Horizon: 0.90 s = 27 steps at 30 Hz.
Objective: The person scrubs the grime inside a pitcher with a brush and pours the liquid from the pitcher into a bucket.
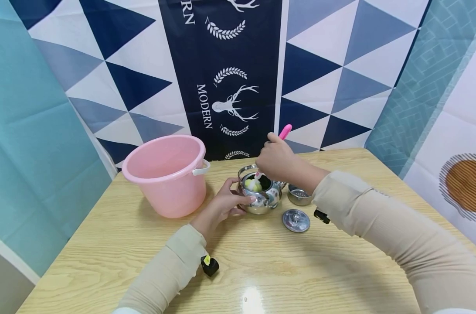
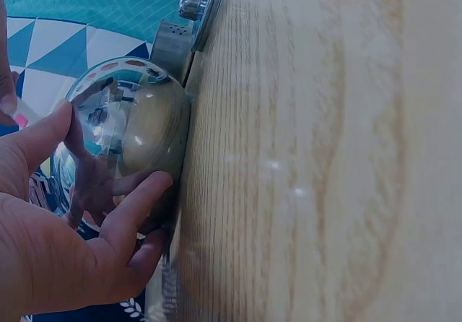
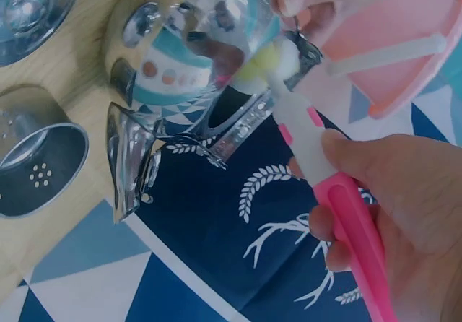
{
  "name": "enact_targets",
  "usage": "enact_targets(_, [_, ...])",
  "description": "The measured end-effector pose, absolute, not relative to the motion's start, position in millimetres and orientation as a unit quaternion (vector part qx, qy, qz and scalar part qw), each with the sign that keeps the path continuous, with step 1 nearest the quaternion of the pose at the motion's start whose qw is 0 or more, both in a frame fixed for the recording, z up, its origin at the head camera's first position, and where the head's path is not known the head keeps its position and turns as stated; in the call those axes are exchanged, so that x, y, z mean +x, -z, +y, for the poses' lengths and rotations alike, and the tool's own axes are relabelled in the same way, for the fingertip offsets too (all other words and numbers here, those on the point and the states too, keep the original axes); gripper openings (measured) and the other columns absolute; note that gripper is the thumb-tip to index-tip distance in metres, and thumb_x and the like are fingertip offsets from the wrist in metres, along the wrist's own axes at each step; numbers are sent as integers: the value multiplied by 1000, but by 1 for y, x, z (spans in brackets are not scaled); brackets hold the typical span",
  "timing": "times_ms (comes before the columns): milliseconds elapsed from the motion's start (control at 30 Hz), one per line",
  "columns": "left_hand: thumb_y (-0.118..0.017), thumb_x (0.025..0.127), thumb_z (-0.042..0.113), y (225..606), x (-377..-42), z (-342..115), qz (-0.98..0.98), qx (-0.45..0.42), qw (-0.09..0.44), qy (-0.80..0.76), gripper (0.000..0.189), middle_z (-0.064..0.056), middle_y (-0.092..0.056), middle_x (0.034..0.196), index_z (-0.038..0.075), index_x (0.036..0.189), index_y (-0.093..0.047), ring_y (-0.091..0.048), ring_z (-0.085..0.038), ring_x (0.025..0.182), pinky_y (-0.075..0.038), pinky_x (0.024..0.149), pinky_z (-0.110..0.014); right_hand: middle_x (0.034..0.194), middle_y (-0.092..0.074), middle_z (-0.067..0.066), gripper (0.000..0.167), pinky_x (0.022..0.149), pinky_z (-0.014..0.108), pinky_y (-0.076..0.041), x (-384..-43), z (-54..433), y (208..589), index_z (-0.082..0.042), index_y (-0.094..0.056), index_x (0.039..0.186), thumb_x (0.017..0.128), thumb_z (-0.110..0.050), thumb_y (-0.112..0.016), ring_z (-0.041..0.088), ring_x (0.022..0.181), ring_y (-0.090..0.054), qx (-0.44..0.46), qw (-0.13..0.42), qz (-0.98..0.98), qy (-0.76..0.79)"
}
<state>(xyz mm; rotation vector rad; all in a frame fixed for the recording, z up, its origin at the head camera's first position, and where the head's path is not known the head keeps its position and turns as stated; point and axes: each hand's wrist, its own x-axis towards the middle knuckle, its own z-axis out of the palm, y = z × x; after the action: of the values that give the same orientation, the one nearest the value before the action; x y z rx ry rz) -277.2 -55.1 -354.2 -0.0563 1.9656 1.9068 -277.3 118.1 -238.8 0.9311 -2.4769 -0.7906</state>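
A shiny metal teapot stands uncovered on the wooden table. My left hand grips its left side, with the thumb near the rim and the fingers lower on the rounded wall in the left wrist view. My right hand holds a sponge brush by its pink and white handle. The brush's yellow and white sponge head is at the pot's opening; how deep it reaches is hidden. In the right wrist view the teapot's spout points away from the left hand.
To the right of the pot sits a perforated metal strainer cup. The metal lid lies in front of it, knob up. A pink bucket with a white handle stands at the left. Patterned cloth hangs behind the table.
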Motion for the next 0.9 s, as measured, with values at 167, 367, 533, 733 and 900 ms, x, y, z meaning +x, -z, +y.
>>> enact_targets(167, [-80,79,1,355,-278,-55,703,-16,197,-683,78,-17,-46,116,22,141,-37,-59,-25,84,-61,69,-39,71,-64,0,19,85,43,-26,-277,113,244,-19,-70,68,88,-18,-68,22,71,-48,314,233,-859,332])
enact_targets(367, [-80,79,1,355,-277,-55,705,-14,198,-681,79,-17,-46,114,21,142,-37,-59,-25,82,-61,68,-39,81,-68,2,16,94,47,-23,-276,108,247,-19,-74,76,90,-14,-67,25,83,-49,294,247,-840,384])
enact_targets(533, [-80,79,2,355,-277,-54,704,-11,192,-684,80,-18,-46,114,21,143,-36,-59,-24,81,-61,69,-40,81,-70,1,14,96,48,-22,-272,106,241,-19,-74,77,88,-14,-67,26,84,-50,294,238,-828,413])
enact_targets(733, [-81,79,2,357,-277,-54,705,-15,191,-683,79,-17,-47,111,22,142,-37,-59,-23,80,-61,67,-38,72,-70,-2,21,96,47,-20,-265,103,237,-21,-72,69,88,-18,-64,23,82,-49,324,246,-810,423])
enact_targets(900, [-81,79,3,356,-277,-56,706,-21,193,-681,80,-17,-47,114,23,143,-37,-59,-24,83,-61,69,-38,69,-68,-3,18,94,46,-21,-263,102,232,-20,-71,69,87,-21,-65,21,78,-50,329,209,-822,415])
